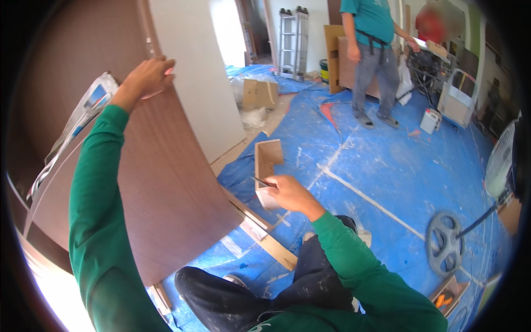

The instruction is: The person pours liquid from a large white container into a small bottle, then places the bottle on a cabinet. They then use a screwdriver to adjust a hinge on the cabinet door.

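On the left a large, curved sheet of brown wood-grain panel [171,188] stands tilted on edge. My left hand [145,84] is raised to its upper corner, fingers curled round the edge. In front of me my right hand [292,195] is closed on a thin dark pointed tool [260,181] whose tip points left; its exact kind is hidden by the fingers. Just beyond that hand, an open wooden box [269,148] rests on the floor. Wooden strips [276,250] lie between the panel's lower edge and my legs.
Blue sheeting [381,177] with tape lines covers the floor. A fan [445,243] stands at right, near a wooden tray [449,293] with an orange tool. Beyond are a person [376,55], a white jug [430,120], a hand cart [458,98], a folded ladder [292,43] and cardboard [260,94].
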Motion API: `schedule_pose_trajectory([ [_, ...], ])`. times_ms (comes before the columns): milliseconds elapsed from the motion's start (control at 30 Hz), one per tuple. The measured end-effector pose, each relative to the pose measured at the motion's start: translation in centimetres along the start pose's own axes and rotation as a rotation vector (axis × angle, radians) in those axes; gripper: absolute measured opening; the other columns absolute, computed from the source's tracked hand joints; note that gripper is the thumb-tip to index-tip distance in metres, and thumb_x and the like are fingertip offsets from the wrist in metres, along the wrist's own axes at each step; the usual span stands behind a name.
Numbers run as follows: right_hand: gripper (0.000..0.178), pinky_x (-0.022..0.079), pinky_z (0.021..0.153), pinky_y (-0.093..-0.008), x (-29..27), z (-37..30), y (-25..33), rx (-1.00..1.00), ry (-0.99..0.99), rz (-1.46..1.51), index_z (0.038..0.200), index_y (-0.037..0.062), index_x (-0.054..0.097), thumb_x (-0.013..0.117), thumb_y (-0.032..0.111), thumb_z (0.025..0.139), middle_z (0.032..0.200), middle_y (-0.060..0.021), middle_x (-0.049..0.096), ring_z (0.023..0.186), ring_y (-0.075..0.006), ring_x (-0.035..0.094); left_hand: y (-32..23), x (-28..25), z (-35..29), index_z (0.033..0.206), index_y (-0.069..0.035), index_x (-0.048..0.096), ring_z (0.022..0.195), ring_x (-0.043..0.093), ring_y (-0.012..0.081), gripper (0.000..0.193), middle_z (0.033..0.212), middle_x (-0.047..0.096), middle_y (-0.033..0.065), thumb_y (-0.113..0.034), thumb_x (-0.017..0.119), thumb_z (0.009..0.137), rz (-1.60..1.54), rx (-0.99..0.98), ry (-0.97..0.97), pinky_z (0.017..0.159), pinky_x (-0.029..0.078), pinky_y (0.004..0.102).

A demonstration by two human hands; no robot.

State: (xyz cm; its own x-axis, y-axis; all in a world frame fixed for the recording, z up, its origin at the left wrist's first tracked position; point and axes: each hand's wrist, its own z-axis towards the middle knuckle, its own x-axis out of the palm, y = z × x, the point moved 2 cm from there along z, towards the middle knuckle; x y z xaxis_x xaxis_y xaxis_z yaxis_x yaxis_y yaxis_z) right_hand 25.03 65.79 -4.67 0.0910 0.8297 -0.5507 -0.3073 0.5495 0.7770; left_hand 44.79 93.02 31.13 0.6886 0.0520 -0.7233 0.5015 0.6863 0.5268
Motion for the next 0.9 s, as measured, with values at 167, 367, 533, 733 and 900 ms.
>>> schedule_pose_trajectory([
  [167, 0.037, 0.054, 0.076, -0.0414, -0.4, -1.8, -1.4, 0.182, 0.004, 0.378, 0.129, -0.0041, 0.071, 0.065, 0.024, 0.107, 0.092, -0.0140, 0.075, 0.081, -0.0212, 0.069, -0.7, 0.2, 1.7, 0.100, -0.004, 0.062, 0.099, 0.069, 0.0429, 0.015, 0.102, 0.070, 0.0160, -0.016, 0.071, 0.097, -0.159, -0.042, 0.035, 0.084, 0.053, 0.0529],
  [367, 0.042, 0.056, 0.091, -0.0417, -0.8, -3.7, 0.4, 0.173, 0.049, 0.237, 0.134, -0.0045, 0.069, 0.065, 0.026, 0.107, 0.115, -0.0249, 0.078, 0.103, -0.0336, 0.075, 0.1, 0.6, 0.4, 0.098, -0.002, 0.060, 0.099, 0.071, 0.0443, 0.013, 0.101, 0.073, 0.0187, -0.011, 0.070, 0.096, -0.137, -0.081, -0.092, 0.083, 0.055, 0.0534],
  [533, 0.038, 0.055, 0.087, -0.0420, -2.5, -4.4, -1.1, 0.174, -0.039, 0.301, 0.130, -0.0052, 0.070, 0.062, 0.025, 0.108, 0.103, -0.0223, 0.076, 0.094, -0.0308, 0.073, -3.7, 2.7, 1.6, 0.096, -0.001, 0.064, 0.103, 0.074, 0.0437, 0.011, 0.106, 0.075, 0.0217, -0.011, 0.068, 0.097, 0.155, -0.334, -0.040, 0.086, 0.061, 0.0535],
  [733, 0.030, 0.051, 0.077, -0.0425, -2.1, -3.3, 2.2, 0.097, -0.082, 0.333, 0.115, -0.0055, 0.069, 0.059, 0.022, 0.109, 0.090, -0.0197, 0.070, 0.084, -0.0281, 0.067, 0.7, 5.2, 0.7, 0.096, -0.005, 0.074, 0.096, 0.077, 0.0348, 0.009, 0.100, 0.076, 0.0153, -0.009, 0.067, 0.094, 0.408, -0.057, -0.034, 0.082, 0.064, 0.0466],
  [900, 0.041, 0.056, 0.082, -0.0328, 0.5, -1.8, 0.2, 0.149, -0.083, 0.608, 0.138, -0.0033, 0.067, 0.061, 0.028, 0.112, 0.104, -0.0082, 0.075, 0.092, -0.0153, 0.067, 1.3, 3.2, 1.5, 0.098, -0.006, 0.076, 0.095, 0.074, 0.0347, 0.016, 0.100, 0.076, 0.0134, -0.014, 0.062, 0.099, 0.485, 0.094, 0.074, 0.083, 0.059, 0.0474],
])
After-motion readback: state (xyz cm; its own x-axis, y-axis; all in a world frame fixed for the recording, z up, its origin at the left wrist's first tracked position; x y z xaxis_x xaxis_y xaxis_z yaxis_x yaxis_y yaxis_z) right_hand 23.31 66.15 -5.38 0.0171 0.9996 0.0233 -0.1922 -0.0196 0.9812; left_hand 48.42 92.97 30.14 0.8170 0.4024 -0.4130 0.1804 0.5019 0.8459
